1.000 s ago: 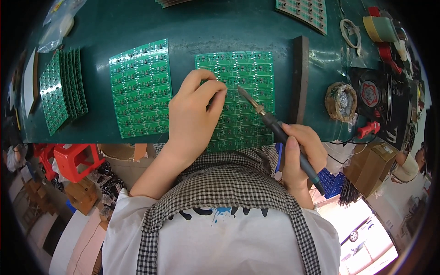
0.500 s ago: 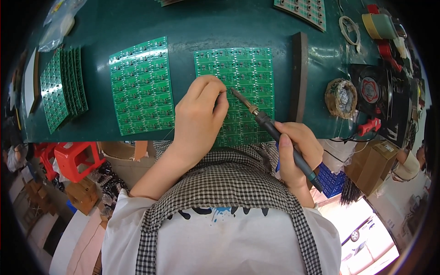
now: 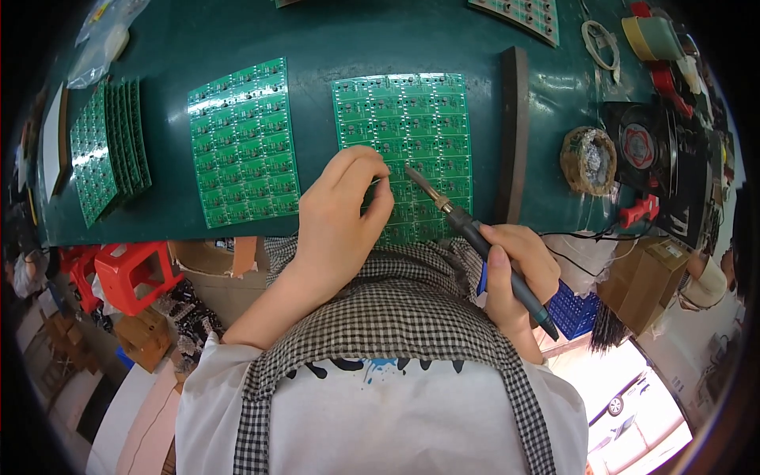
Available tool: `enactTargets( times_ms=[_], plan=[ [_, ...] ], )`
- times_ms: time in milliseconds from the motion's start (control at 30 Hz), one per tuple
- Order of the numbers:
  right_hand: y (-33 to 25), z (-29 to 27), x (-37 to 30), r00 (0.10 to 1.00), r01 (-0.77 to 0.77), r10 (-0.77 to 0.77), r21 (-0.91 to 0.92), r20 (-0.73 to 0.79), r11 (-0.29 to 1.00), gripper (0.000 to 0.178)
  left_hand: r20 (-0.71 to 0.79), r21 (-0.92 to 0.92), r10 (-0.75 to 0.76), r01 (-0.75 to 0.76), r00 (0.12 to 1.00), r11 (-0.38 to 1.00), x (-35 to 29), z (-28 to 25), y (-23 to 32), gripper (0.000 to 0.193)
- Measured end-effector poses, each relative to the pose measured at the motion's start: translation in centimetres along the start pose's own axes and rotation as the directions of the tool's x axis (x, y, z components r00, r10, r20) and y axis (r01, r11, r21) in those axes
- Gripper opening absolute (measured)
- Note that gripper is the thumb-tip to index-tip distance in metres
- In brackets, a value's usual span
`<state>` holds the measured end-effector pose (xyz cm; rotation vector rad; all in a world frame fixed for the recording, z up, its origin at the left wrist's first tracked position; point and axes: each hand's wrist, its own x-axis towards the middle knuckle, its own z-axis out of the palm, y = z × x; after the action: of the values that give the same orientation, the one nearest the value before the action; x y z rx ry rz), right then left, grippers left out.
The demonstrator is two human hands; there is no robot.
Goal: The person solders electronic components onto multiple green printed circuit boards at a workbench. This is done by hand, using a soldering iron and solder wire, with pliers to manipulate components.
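Note:
My right hand (image 3: 518, 269) is closed round the dark handle of a soldering iron (image 3: 475, 237). The iron slants up and left, its tip over the middle of a green circuit board panel (image 3: 435, 103). My left hand (image 3: 340, 214) covers the panel's lower left part, with thumb and forefinger pinched close beside the iron's tip. Whatever sits in that pinch is too small or hidden to name. A second green circuit board panel (image 3: 244, 142) lies flat to the left of my left hand. Rows of small parts show on both panels.
Several more panels (image 3: 111, 150) stand at the far left. A dark bar (image 3: 514, 134) lies right of the worked panel. Beyond it are a round tub with silvery contents (image 3: 588, 161), a black fan (image 3: 640, 150) and a tape roll (image 3: 653, 39). A red stool (image 3: 134, 277) stands below the table.
Both hands and the iron's tip have shifted slightly down relative to the panel, the tip also a little right. The whole view has moved slightly. Both grips look the same.

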<state>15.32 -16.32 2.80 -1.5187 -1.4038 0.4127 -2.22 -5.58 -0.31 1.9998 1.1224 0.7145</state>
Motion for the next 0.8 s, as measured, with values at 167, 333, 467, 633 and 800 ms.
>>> enactTargets(
  times_ms=[167, 333, 467, 633, 800],
  plan=[
    [0.1, 0.2, -0.1, 1.0, -0.026, 0.026, -0.024, 0.017, 0.999, 0.012, -0.018, 0.041, -0.003, 0.003, 1.0, 0.999, 0.1, 0.5, 0.0, 0.013],
    [0.1, 0.5, -0.1, 1.0, -0.026, 0.026, -0.019, 0.011, 0.999, 0.013, -0.029, 0.02, -0.013, 0.013, 0.999, 1.0, 0.1, 0.5, 0.0, 0.014],
    [0.1, 0.5, -0.1, 1.0, -0.013, 0.013, -0.013, 0.009, 1.0, 0.013, -0.033, 0.033, -0.017, 0.019, 0.999, 0.999, 0.1, 0.6, 0.1, 0.012],
    [0.0, 0.2, -0.8, 1.0, -0.009, 0.009, -0.022, 0.019, 1.0, 0.013, -0.008, 0.062, 0.031, -0.03, 0.999, 0.998, -0.1, 0.4, -0.3, 0.012],
    [-0.8, -1.7, -2.2, 0.993, -0.035, 0.02, -0.135, -0.112, 0.99, 0.02, 0.046, -0.012, -0.09, 0.09, 0.995, 0.996, -0.7, -1.0, 1.2, 0.013]
  ],
)
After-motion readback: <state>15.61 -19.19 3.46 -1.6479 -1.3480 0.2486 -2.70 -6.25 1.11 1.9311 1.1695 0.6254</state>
